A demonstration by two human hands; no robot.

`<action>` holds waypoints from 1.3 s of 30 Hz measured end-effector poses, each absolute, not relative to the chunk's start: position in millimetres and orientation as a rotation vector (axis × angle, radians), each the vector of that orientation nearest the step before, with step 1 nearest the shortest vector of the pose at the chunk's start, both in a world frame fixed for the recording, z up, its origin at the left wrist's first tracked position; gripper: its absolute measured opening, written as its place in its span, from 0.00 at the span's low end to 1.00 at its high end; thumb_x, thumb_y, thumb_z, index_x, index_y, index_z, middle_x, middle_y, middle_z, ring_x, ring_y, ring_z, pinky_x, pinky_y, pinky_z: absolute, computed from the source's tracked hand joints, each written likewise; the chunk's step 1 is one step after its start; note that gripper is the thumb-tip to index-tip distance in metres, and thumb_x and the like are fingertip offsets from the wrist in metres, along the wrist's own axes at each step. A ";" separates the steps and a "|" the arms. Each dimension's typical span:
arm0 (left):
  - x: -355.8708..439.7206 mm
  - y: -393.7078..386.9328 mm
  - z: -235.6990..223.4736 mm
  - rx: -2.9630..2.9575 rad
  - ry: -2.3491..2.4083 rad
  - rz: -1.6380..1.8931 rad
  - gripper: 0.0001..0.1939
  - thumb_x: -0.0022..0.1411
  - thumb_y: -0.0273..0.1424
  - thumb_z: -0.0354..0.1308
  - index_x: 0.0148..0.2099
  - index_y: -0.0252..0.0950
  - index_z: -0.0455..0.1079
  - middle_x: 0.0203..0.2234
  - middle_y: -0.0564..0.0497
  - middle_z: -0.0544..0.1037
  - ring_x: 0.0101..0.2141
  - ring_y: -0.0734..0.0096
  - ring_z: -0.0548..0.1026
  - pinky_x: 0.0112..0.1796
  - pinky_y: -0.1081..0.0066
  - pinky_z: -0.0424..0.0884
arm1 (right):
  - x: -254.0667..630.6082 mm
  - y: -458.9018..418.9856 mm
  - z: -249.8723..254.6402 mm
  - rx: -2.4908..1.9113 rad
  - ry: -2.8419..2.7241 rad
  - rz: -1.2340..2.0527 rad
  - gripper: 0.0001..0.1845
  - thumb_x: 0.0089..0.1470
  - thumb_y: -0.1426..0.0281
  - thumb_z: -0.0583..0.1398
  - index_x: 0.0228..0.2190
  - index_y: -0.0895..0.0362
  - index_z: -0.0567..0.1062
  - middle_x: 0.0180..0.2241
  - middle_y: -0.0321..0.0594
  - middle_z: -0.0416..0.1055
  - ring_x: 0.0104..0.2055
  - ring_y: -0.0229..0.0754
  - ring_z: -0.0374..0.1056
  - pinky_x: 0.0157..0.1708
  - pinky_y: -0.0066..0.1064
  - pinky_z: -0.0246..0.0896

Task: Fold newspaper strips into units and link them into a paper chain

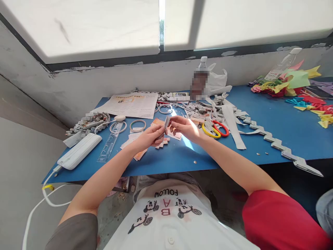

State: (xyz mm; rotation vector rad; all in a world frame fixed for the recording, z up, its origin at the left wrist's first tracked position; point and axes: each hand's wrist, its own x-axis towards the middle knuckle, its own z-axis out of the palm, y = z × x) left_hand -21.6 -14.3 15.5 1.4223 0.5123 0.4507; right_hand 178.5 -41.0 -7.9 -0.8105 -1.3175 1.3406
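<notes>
My left hand (154, 134) pinches a small folded newspaper strip (167, 121) upright above the blue table, its fingers closed at the lower part. From the other side my right hand (185, 127) has bent fingers at the strip's upper edge, closed on it as far as I can see. Beneath the hands lie an orange-and-white printed paper piece (157, 122) and a short woven paper piece (163, 143). Scissors (215, 129) with red and yellow handles rest just right of my right hand. A pale ring (137, 121) lies left of my left hand.
A clear ruler (108, 146) and white power bank (79, 152) with a cable lie left. Behind are a newspaper sheet (135, 104), paper scraps (200, 110) and a bottle (203, 62). A zigzag paper chain (275, 141) runs right, near coloured paper flowers (286, 85).
</notes>
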 end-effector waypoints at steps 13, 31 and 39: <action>-22.1 -16.4 21.2 1.540 0.652 0.420 0.16 0.57 0.42 0.63 0.33 0.32 0.70 0.22 0.50 0.77 0.23 0.75 0.75 0.21 0.78 0.64 | 183.7 -42.0 -8.8 -0.571 -1.565 1.410 0.15 0.50 0.58 0.66 0.28 0.58 0.74 0.37 0.39 0.68 0.28 0.32 0.64 0.26 0.28 0.65; -25.6 -16.4 16.0 1.626 0.646 0.494 0.17 0.56 0.43 0.64 0.37 0.32 0.70 0.26 0.46 0.81 0.30 0.65 0.81 0.34 0.66 0.79 | 188.9 -51.3 1.4 -0.810 -1.774 1.280 0.11 0.51 0.63 0.65 0.28 0.59 0.75 0.40 0.41 0.69 0.31 0.35 0.70 0.31 0.32 0.73; -22.5 -18.5 9.5 1.642 0.662 0.535 0.19 0.55 0.44 0.65 0.35 0.32 0.69 0.28 0.47 0.81 0.32 0.65 0.81 0.35 0.65 0.79 | 187.1 -51.4 0.6 -0.843 -1.994 0.986 0.10 0.55 0.66 0.60 0.26 0.58 0.72 0.37 0.40 0.68 0.29 0.32 0.66 0.28 0.27 0.71</action>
